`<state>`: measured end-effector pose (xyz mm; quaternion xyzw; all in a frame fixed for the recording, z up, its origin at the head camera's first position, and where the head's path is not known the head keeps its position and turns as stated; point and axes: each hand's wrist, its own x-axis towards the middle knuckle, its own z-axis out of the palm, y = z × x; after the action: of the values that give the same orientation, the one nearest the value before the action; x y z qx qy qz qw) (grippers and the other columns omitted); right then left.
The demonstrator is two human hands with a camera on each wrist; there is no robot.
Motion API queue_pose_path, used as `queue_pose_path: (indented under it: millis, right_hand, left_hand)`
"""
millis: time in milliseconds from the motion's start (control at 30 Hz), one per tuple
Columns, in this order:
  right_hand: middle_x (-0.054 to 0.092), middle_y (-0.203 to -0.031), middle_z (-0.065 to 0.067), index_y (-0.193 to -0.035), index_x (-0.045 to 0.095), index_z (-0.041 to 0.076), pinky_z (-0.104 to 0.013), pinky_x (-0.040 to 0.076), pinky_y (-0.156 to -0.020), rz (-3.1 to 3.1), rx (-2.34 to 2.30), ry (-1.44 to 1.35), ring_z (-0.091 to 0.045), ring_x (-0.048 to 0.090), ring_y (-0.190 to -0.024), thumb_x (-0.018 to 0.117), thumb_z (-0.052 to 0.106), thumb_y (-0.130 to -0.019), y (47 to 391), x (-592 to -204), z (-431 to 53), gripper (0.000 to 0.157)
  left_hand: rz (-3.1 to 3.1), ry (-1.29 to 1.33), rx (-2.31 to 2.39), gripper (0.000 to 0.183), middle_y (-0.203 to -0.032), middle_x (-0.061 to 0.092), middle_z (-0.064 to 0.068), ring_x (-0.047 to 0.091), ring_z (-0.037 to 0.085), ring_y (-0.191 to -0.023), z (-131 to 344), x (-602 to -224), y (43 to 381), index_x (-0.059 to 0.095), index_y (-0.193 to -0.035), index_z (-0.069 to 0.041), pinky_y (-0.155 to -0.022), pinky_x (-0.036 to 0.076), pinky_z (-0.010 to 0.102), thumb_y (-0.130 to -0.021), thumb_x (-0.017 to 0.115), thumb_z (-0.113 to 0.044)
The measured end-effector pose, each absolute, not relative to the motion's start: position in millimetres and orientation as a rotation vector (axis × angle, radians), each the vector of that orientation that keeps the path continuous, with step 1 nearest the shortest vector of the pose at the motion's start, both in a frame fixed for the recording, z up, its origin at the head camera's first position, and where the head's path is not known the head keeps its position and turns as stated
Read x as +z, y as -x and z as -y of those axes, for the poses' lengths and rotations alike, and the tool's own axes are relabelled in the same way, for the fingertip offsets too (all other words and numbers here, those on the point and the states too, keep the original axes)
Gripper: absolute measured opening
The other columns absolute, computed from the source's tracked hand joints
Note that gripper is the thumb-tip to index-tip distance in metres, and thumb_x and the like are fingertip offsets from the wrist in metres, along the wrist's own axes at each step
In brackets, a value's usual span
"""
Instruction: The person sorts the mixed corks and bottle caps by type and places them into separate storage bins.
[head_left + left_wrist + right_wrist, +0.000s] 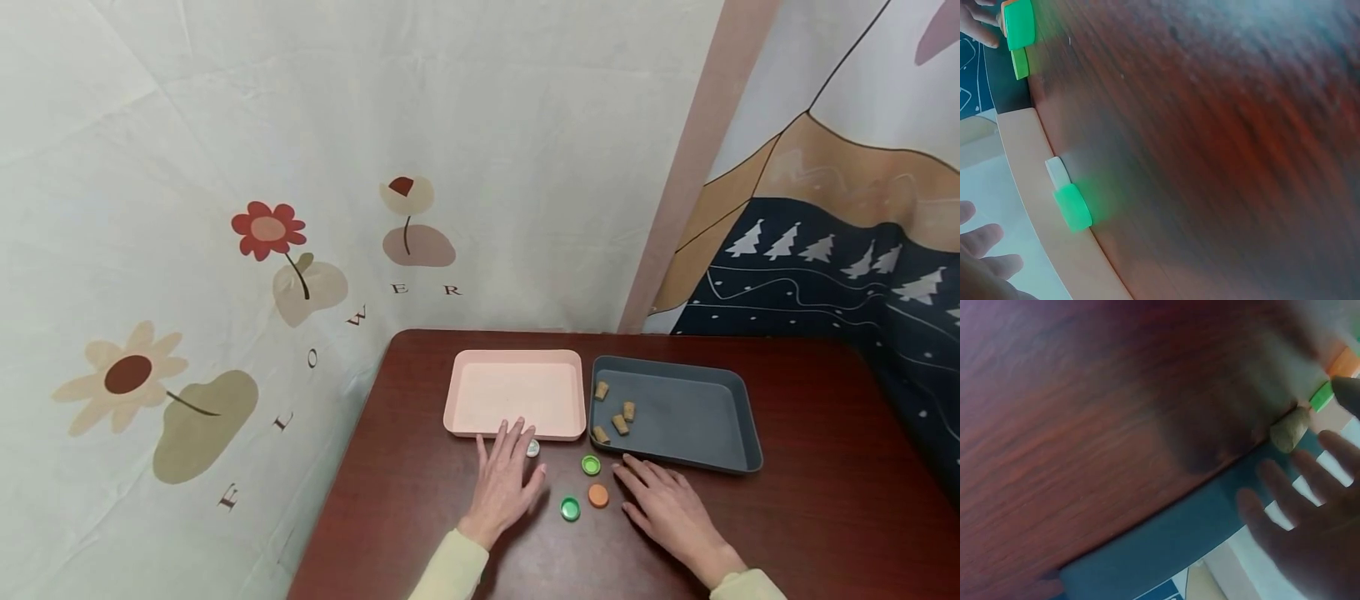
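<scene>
My left hand (502, 483) hovers with spread fingers by the front edge of the pink tray (517, 355). A white bottle cap (532, 448) shows beside its fingers; the left wrist view adds a green cap (1074, 207) next to it, hidden from the head view. My right hand (667, 504) is held, fingers extended, near the front edge of the grey tray (690, 408). In the right wrist view a cork (1290, 429) lies outside that tray, close to the fingertips. Between the hands lie a light green cap (591, 465), an orange cap (597, 496) and a green cap (570, 509).
Several corks (620, 424) lie at the left end of the grey tray. Both trays stand side by side on the dark red-brown table (825, 500). Behind the table hangs a printed cloth (525, 208) with flowers and letters.
</scene>
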<state>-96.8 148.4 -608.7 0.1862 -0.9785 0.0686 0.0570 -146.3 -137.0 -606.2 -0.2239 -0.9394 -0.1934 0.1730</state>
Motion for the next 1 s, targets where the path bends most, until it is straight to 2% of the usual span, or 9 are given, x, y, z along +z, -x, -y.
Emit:
queue_pose_path:
  millis: [400,733,1000]
  right_hand:
    - [0.069,-0.118,-0.009,-0.131,0.070,0.017,-0.056,0.054,-0.080,2.933,0.100,-0.398,-0.032,0.067,-0.102,0.083,0.026,-0.089,102.4,-611.9,-142.0,0.045]
    - [0.069,-0.105,-0.006,-0.115,0.075,0.019,-0.060,0.051,-0.086,2.896,0.078,-0.374,-0.034,0.066,-0.100,0.075,0.021,-0.095,103.6,-612.7,-139.4,0.020]
    - [0.070,-0.106,-0.003,-0.115,0.075,0.023,-0.063,0.047,-0.093,2.872,0.126,-0.381,-0.031,0.066,-0.105,0.078,0.019,-0.092,99.4,-612.7,-141.6,0.023]
  left_hand:
    - [2.771,0.631,-0.497,0.060,-0.159,0.045,0.010,0.038,0.036,-0.149,127.9,-604.8,143.0,0.054,-0.148,-0.014,-0.110,0.025,0.077,-0.095,0.066,-0.040]
    - [2.759,0.659,-0.502,0.061,-0.159,0.045,0.010,0.038,0.036,-0.149,121.7,-604.4,140.5,0.053,-0.149,-0.015,-0.109,0.026,0.078,-0.095,0.066,-0.040]
    - [2.719,0.675,-0.500,0.060,-0.157,0.048,0.011,0.043,0.037,-0.145,118.3,-606.5,140.3,0.056,-0.147,-0.016,-0.107,0.028,0.078,-0.092,0.068,-0.039]
